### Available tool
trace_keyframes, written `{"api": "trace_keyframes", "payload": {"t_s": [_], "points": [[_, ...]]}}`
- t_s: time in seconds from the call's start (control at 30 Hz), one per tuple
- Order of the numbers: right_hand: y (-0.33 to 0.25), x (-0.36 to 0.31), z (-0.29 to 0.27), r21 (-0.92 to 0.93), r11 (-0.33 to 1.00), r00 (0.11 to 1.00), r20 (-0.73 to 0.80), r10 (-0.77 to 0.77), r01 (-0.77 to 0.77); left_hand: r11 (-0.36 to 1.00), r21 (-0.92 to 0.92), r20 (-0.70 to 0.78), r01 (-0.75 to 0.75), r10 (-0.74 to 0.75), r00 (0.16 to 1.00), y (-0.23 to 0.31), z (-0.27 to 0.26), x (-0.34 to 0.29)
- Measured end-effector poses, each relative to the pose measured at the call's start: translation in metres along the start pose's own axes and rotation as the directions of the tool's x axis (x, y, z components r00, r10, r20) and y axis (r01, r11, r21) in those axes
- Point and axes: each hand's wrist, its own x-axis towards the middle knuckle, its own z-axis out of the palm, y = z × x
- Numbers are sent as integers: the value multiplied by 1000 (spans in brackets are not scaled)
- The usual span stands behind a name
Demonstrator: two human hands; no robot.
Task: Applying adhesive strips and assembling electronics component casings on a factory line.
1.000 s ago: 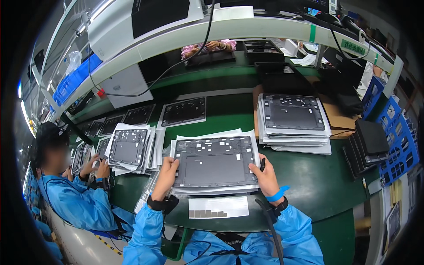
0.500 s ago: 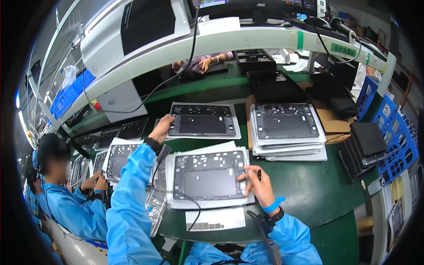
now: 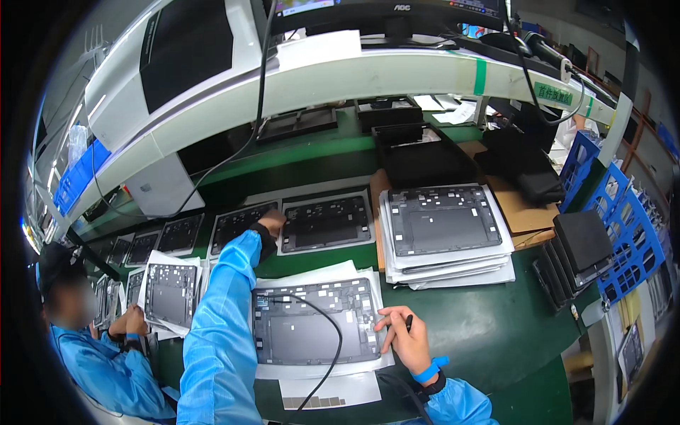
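On a sheet of white paper in front of me lies a dark grey tablet housing [image 3: 315, 336] with small white tabs. My right hand [image 3: 411, 343] is beside its right edge, with a slim black pen-like tool [image 3: 409, 322] between curled fingers. My left hand [image 3: 272, 222] reaches far forward. Its fingers are closed at the left edge of another tablet housing [image 3: 327, 221], partly hidden by the hand and sleeve. A further housing [image 3: 237, 225] lies just left of that hand.
A stack of housings with white sheets [image 3: 446, 223] stands to the right. Black trays [image 3: 425, 156], dark blocks [image 3: 577, 248] and a blue rack [image 3: 630, 227] lie beyond. A co-worker [image 3: 106, 368] works at left. A cable [image 3: 336, 333] hangs over the near housing.
My view has shifted, so the bench sits lower and further left. My left hand stays by the far housing's left edge; my right hand has drawn off the near housing to its side.
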Motion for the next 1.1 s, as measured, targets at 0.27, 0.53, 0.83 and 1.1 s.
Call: {"api": "trace_keyframes", "payload": {"t_s": [0.27,0.53,0.83,1.1], "points": [[-8,-16,-13,-346,931,959,-205,-196,116,698,-678,-225,228,-493,841,127,-202,-98],[-32,-96,-22,-67,998,998,-65,-18,14,596,-801,-226,45,-372,900,357,-254,-310],[33,-154,19,-193,971,989,-74,131,-143,723,-674,-232,151,-401,886,493,-93,-302],[65,-148,37,-227,960,962,-252,103,-162,729,-664,-221,163,-400,889,501,-81,-286]]}}
